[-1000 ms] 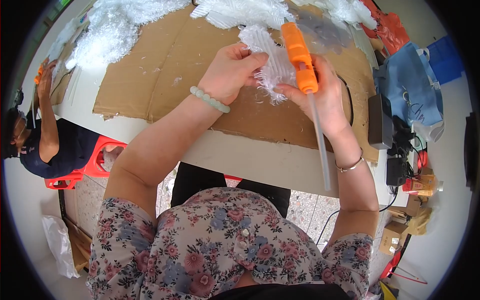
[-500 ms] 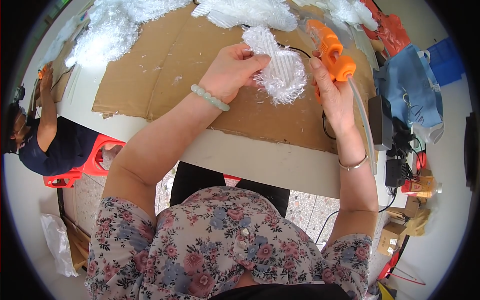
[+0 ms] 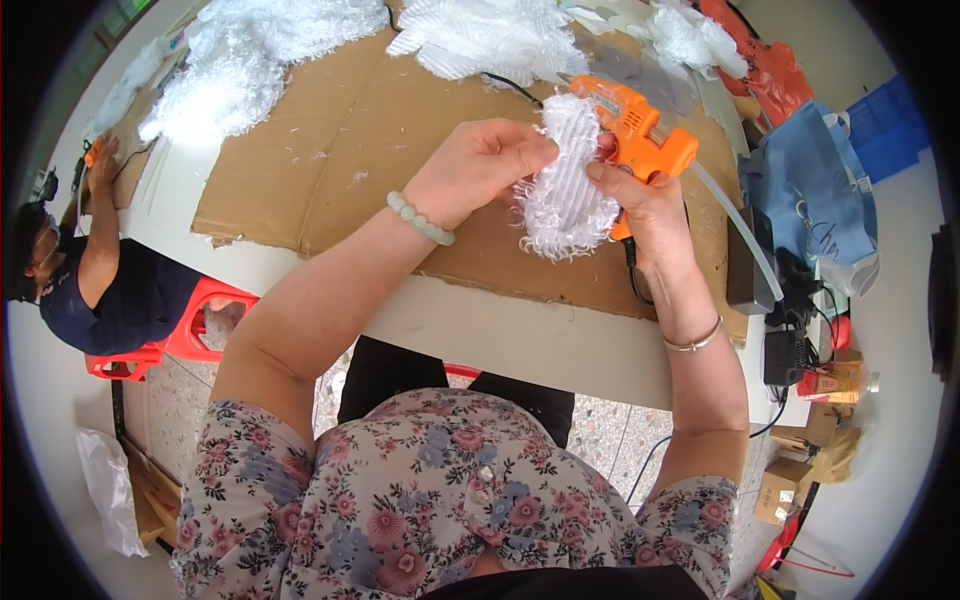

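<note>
A white, fringed piece of ribbed fabric (image 3: 572, 190) hangs between my hands above the cardboard. Thumb and fingers of my left hand (image 3: 490, 165) pinch its left edge. My right hand (image 3: 645, 200) is wrapped round the handle of an orange glue gun (image 3: 630, 120), and its thumb presses on the fabric's right edge. The gun's nozzle points to the upper left, beyond the fabric's top. A translucent glue stick (image 3: 735, 220) sticks out of the gun's back end, and a black cord leaves the handle's bottom. Some of my right fingers are hidden behind the fabric and gun.
Brown cardboard (image 3: 340, 160) covers much of the white table (image 3: 500, 345). Piles of white fringed fabric (image 3: 240, 60) lie along the far side. At right are a blue bag (image 3: 810, 190), a black box and power adapters (image 3: 785, 355). Another person (image 3: 110, 270) sits at far left.
The glue gun has tilted leftward and come against the fabric. The fabric has turned more upright and moved slightly nearer me, and my right thumb now touches it.
</note>
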Motion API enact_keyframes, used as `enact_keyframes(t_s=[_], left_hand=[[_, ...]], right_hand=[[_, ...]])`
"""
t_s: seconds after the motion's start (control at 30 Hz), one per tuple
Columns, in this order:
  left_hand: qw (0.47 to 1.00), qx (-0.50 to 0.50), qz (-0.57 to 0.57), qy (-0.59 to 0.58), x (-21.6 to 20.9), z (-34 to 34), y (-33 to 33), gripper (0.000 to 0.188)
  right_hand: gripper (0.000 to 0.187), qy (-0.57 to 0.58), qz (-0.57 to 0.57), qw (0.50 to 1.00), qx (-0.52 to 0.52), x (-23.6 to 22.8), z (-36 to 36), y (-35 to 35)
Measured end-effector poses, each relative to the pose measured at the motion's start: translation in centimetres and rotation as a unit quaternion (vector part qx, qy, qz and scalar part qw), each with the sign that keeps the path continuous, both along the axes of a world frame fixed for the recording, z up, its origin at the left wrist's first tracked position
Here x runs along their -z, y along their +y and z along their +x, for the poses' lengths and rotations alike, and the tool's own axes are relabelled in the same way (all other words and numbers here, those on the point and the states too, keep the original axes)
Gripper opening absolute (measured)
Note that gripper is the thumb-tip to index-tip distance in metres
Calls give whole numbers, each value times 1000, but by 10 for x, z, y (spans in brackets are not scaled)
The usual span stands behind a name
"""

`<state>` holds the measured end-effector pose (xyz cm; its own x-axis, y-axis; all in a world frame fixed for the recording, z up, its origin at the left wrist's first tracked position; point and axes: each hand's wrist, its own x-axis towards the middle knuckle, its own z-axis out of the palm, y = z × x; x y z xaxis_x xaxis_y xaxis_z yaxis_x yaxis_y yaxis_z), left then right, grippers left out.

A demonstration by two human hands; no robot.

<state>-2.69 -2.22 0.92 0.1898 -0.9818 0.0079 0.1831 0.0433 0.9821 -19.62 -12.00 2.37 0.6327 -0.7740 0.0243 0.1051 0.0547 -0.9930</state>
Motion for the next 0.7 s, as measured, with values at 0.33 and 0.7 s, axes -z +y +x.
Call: enact_keyframes(t_s=[0.33, 0.7], left_hand=[[998, 60, 15, -30, 4, -1, 0, 24], [990, -139, 7, 29, -14, 27, 4, 24]], right_hand=[[33, -59, -4, 997, 59, 1, -2, -7], [26, -2, 13, 996, 94, 8, -11, -35]])
